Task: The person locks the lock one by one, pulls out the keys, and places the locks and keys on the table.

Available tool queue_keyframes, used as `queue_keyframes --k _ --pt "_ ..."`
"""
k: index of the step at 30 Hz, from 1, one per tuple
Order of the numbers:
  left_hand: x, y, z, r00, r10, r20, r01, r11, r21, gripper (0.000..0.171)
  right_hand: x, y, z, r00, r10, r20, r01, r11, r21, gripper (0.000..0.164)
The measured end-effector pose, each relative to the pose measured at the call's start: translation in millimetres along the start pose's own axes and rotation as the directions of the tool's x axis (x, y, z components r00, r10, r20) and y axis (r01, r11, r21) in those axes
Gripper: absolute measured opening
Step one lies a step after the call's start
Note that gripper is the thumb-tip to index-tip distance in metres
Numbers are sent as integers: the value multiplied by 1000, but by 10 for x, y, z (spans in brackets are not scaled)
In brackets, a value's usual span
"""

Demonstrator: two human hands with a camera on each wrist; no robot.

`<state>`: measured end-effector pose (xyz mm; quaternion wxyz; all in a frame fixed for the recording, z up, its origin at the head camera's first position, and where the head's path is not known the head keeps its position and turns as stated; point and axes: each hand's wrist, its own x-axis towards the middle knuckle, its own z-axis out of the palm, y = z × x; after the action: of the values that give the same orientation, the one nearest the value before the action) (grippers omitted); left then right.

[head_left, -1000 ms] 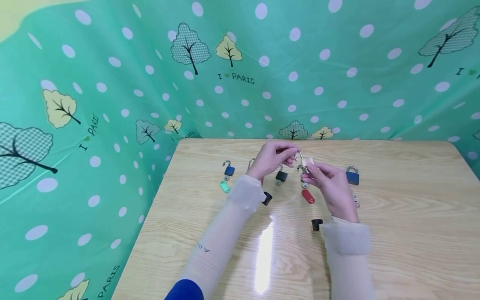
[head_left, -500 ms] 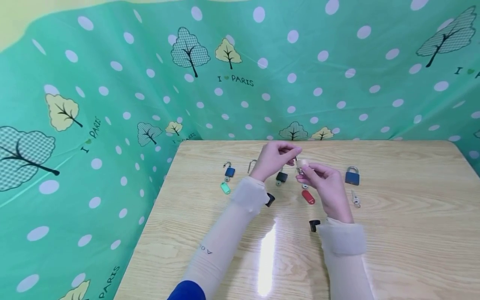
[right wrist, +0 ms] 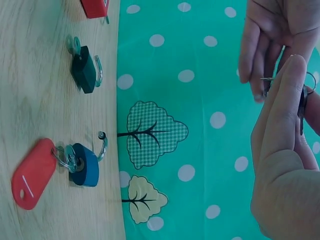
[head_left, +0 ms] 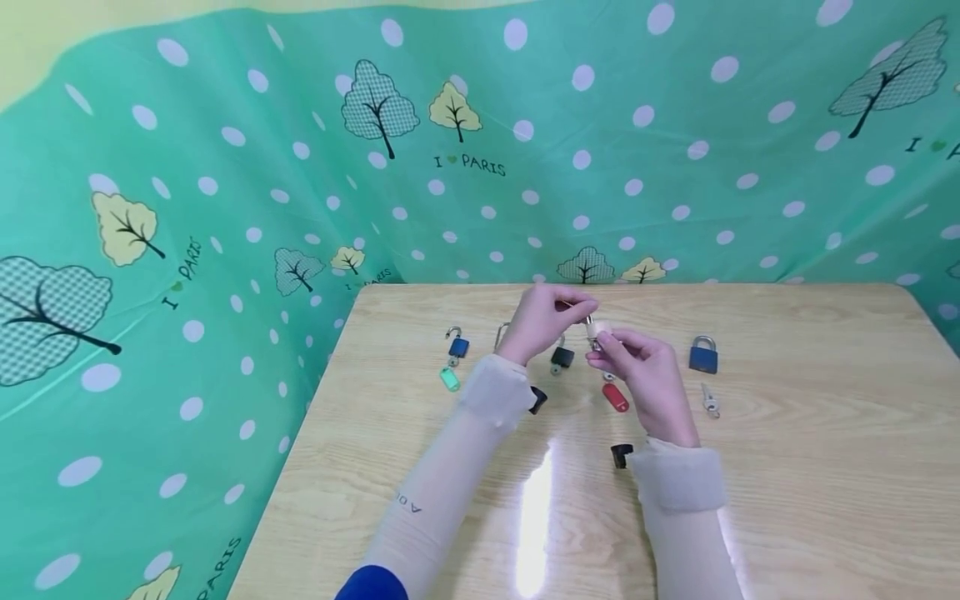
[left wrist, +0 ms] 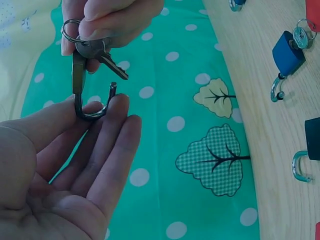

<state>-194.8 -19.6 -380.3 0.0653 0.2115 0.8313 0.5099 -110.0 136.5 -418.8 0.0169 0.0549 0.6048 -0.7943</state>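
Above the table, my left hand (head_left: 546, 321) pinches the curved shackle (left wrist: 91, 116) of a small padlock (left wrist: 78, 75) between thumb and fingers. The shackle's free end stands apart from the lock body. My right hand (head_left: 647, 371) grips that body, together with keys (left wrist: 114, 67) on a split ring (left wrist: 70, 31). Whether one key sits in the lock is hidden by the fingers. Below the right hand lies a blue padlock (right wrist: 85, 165) with its shackle open, joined to a red tag (right wrist: 34, 174). A black padlock (head_left: 562, 357) lies between the hands, its shackle open as well.
At the left lies an open blue padlock (head_left: 459, 347) with a green tag (head_left: 449, 379). A closed blue padlock (head_left: 703, 358) and a loose key (head_left: 710, 402) lie to the right. Black pieces (head_left: 622, 455) lie near my right sleeve. A dotted green cloth (head_left: 480, 225) hangs behind the table.
My right hand has shifted a little left with the padlock, uncovering the loose key at the right. The padlock has turned between the hands. My left hand keeps its pinch on the shackle.
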Motion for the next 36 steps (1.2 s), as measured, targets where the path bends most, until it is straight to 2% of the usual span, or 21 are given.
queue_keyframes --k 2,8,11,17,25,36 --pt "-3 -2 -1 1000 -1 1 1 1000 -24 22 6 15 11 1000 3 1 -3 1000 2 43" --pt "3 -5 -6 1000 -13 -4 12 982 -191 22 33 18 49 1000 -9 12 9 1000 11 43" --pt "4 -8 -4 1000 5 -8 -6 976 -217 22 37 19 62 1000 -7 9 7 1000 18 44" --pt "18 19 1 999 31 23 -25 979 -203 19 29 23 59 1000 10 -1 -10 1000 17 48" --pt "20 83 -20 995 34 94 -15 982 -189 19 22 55 50 1000 -25 -12 25 997 73 40" --pt "39 140 -38 994 -1 105 11 995 -97 24 14 53 69 995 -65 -73 70 995 68 37"
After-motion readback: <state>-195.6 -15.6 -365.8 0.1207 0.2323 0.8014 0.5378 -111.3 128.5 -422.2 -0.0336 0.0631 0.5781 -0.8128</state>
